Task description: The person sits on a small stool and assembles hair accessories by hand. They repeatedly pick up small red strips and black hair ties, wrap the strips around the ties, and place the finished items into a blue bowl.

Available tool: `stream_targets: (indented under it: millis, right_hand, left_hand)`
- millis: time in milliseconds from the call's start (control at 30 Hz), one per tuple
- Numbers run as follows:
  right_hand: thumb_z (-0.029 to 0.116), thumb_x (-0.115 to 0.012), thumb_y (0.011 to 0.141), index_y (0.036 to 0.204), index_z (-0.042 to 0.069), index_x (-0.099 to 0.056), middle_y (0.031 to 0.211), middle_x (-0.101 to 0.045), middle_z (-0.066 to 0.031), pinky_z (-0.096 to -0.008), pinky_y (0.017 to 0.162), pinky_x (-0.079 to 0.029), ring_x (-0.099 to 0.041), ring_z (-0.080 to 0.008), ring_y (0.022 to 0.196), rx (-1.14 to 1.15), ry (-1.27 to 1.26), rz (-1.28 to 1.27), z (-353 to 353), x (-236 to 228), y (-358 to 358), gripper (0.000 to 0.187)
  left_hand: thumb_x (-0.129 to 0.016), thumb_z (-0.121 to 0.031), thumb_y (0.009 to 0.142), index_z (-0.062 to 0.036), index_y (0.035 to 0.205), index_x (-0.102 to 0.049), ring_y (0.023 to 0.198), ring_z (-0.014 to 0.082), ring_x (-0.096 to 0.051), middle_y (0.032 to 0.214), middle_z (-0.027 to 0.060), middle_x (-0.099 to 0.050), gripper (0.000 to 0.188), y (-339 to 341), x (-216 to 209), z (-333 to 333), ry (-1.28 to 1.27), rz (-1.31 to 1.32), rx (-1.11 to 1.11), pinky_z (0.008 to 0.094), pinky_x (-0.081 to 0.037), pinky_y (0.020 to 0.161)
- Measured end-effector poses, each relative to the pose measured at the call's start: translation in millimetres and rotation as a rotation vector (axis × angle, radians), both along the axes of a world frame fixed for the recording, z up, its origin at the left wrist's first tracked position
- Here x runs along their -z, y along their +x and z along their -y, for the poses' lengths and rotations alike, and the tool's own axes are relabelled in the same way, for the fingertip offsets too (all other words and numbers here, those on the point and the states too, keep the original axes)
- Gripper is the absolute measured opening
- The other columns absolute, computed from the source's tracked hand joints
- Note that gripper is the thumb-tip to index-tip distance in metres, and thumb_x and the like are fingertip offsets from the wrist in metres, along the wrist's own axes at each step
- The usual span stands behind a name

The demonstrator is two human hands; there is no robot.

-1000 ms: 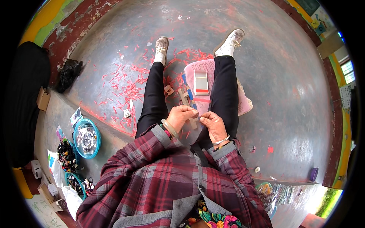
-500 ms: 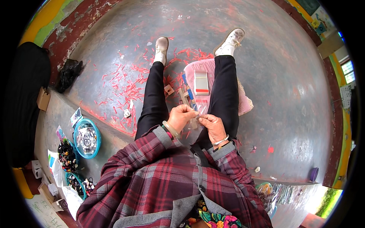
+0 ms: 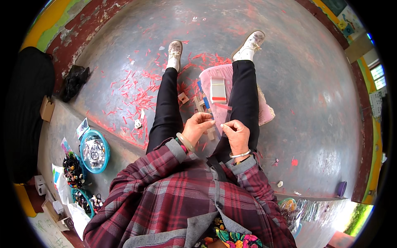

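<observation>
My left hand [image 3: 198,128] and my right hand [image 3: 236,134] face each other over my lap, a small gap between them. On each, thumb and forefinger are pinched together; what lies in the pinches is too thin and see-through to make out. Just beyond the fingertips shows a short red strip [image 3: 223,106], perhaps the edge of a clear plastic bag. Past it a stack of clear plastic bags [image 3: 218,89], with a red end and a thin band around it, rests on a pink cushion [image 3: 207,76]. Small wooden pieces [image 3: 199,104] are beside the cushion.
Red strips [image 3: 142,97] litter the floor around my left leg. To the left stand a blue basket [image 3: 108,151] of small packets and a basket of dark hair ties [image 3: 73,171]. A black bag [image 3: 76,80] lies by the wall. A purple cup [image 3: 341,189] stands far right.
My hands have drawn slightly apart, the right one turning more upright. The clear bag that hung between them no longer shows plainly; the red strip sits slightly farther right.
</observation>
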State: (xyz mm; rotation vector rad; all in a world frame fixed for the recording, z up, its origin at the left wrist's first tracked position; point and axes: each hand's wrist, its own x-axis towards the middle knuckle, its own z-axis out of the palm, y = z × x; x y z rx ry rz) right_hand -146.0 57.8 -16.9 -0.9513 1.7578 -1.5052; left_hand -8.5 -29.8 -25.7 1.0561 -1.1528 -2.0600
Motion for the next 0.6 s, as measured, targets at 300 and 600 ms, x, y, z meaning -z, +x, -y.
stream_targets:
  millis: [300,600]
  right_hand:
    - [0.008,-0.068,0.066,0.065,0.007,-0.049,0.066,-0.050,-0.0074,-0.0392,0.058,-0.042,-0.051,-0.0276,0.066,0.081,0.014,-1.015,4.8,-15.5,2.0,0.019]
    - [0.015,-0.063,0.066,0.069,0.008,-0.050,0.070,-0.052,-0.0071,-0.0386,0.062,-0.042,-0.052,-0.0263,0.071,-0.045,0.141,-1.224,3.2,-10.7,11.0,0.015]
  left_hand:
    - [-0.059,-0.019,0.088,-0.0021,0.114,-0.056,0.079,0.0064,-0.056,0.100,0.0023,-0.061,0.031,-6.0,-8.4,-17.9,0.024,-0.036,0.117,0.0194,-0.046,0.065]
    - [-0.049,-0.019,0.093,0.0006,0.119,-0.052,0.071,0.0081,-0.055,0.088,0.0024,-0.060,0.033,-13.6,-2.0,-27.7,0.003,-0.058,0.150,0.0214,-0.047,0.063]
